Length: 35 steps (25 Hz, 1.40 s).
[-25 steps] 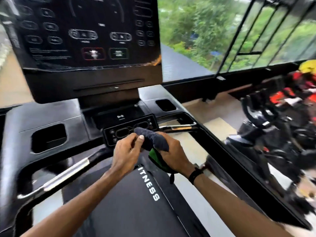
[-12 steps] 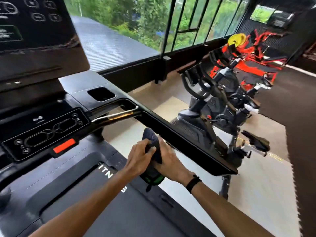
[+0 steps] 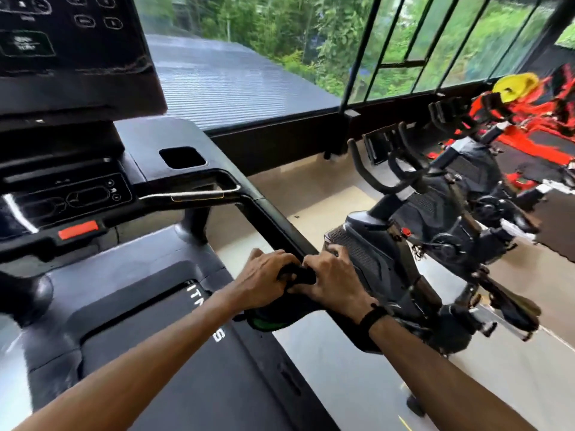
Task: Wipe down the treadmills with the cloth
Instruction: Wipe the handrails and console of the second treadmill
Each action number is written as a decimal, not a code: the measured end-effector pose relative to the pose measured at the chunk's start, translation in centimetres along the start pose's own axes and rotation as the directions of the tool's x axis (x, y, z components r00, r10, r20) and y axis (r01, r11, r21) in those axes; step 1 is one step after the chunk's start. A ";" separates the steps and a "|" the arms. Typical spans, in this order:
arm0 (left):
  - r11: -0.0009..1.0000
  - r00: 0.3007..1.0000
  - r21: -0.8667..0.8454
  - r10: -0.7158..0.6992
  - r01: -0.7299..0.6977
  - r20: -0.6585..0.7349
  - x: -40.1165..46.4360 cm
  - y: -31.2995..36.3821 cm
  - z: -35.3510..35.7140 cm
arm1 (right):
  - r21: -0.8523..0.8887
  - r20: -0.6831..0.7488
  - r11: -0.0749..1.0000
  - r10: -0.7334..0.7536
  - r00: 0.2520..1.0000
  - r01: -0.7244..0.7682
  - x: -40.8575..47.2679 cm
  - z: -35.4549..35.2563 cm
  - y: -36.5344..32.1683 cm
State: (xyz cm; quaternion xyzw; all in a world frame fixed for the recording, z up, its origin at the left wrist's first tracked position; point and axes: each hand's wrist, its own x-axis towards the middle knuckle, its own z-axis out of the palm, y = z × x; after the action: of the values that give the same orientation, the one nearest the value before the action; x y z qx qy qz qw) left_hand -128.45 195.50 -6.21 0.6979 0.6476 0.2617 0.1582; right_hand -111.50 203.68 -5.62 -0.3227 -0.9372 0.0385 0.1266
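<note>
We are in a gym: a treadmill (image 3: 130, 306) with console, exercise bikes (image 3: 435, 231) alongside, red weight equipment (image 3: 535, 119) by tall windows (image 3: 404, 42).

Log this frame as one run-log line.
stage: wiping right side rail | left hand: holds cloth | right hand: holds cloth on rail | console: untouched

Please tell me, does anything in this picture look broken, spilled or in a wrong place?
Nothing stands out. Both hands, the left hand and the right hand, hold the dark cloth on the treadmill's right side rail. The exercise bikes beside it stand upright.
</note>
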 end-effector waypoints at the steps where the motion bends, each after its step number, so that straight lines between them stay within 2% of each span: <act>1: 0.999 0.999 0.007 -0.038 0.038 -0.030 -0.2 0.5 0.2 | 0.014 0.015 1.000 0.010 1.000 -0.010 -0.3 -0.4 0.1; 6: 0.979 0.980 0.044 -0.200 0.200 -0.001 -2.0 1.2 2.5 | -0.035 0.117 0.999 0.041 0.992 -0.037 -2.9 -0.8 1.7; 11: 0.958 0.959 -0.061 -0.282 0.281 -0.012 -1.8 3.6 9.2 | 0.007 0.201 0.992 0.119 0.972 -0.123 -8.2 0.2 4.9; 13: 0.945 0.949 -0.117 -0.312 0.306 -0.041 -1.4 5.1 11.6 | -0.022 0.189 0.987 0.161 0.969 -0.159 -9.6 -0.3 6.2; 15: 0.918 0.916 -0.166 -0.382 0.360 -0.127 -1.1 6.5 14.2 | -0.027 0.192 0.979 0.206 0.960 -0.204 -10.9 -1.0 7.7; 17: 0.835 0.822 -0.267 -0.535 0.481 -0.193 -1.0 8.1 15.7 | -0.041 0.190 0.977 0.214 0.958 -0.210 -12.0 -1.3 8.7; 18: 0.763 0.759 -0.325 -0.629 0.559 -0.168 -0.6 9.1 16.0 | -0.050 0.195 0.979 0.202 0.960 -0.196 -12.3 -1.3 9.3; 19: 0.657 0.683 -0.391 -0.725 0.644 -0.093 -0.1 10.1 16.4 | -0.052 0.198 0.983 0.181 0.963 -0.174 -12.3 -1.3 9.8; 21: 0.346 0.498 -0.565 -0.856 0.749 0.136 0.7 11.5 16.8 | -0.047 0.179 0.992 0.124 0.976 -0.117 -11.3 -1.1 10.2; 22: 0.188 0.425 -0.653 -0.876 0.734 0.226 1.0 12.8 17.3 | -0.041 0.168 0.995 0.096 0.981 -0.090 -11.2 -1.2 10.7; 23: 0.078 0.384 -0.721 -0.883 0.688 0.270 1.1 13.6 18.0 | -0.032 0.178 0.997 0.074 0.981 -0.069 -10.9 -1.4 11.0; 24: 0.025 0.373 -0.770 -0.885 0.637 0.280 0.9 13.5 18.3 | -0.013 0.201 0.998 0.065 0.977 -0.063 -10.1 -1.3 10.6; 26: 0.018 0.391 -0.865 -0.896 0.501 0.208 1.1 16.1 19.9 | 0.096 0.251 0.994 0.034 0.967 -0.059 -10.0 -1.8 11.3; 29: 0.046 0.319 -0.930 -0.944 0.366 0.079 2.7 19.4 22.5 | 0.276 0.340 0.961 -0.079 0.937 -0.019 -9.6 -3.0 13.3; 32: 0.075 0.234 -0.956 -0.972 0.282 -0.007 3.8 19.9 25.0 | 0.452 0.337 0.892 -0.194 0.921 0.022 -9.6 -3.8 14.5; 35: 0.001 0.172 -0.986 -0.985 0.167 0.028 4.0 19.8 26.0 | 0.531 0.317 0.844 -0.282 0.906 0.076 -10.0 -4.5 14.3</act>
State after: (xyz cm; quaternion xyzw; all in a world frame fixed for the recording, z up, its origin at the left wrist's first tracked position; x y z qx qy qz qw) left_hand -97.30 200.35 -15.64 -0.1051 0.6550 0.6820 0.3079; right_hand -94.20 208.80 -5.58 -0.1733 -0.9263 0.3335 0.0246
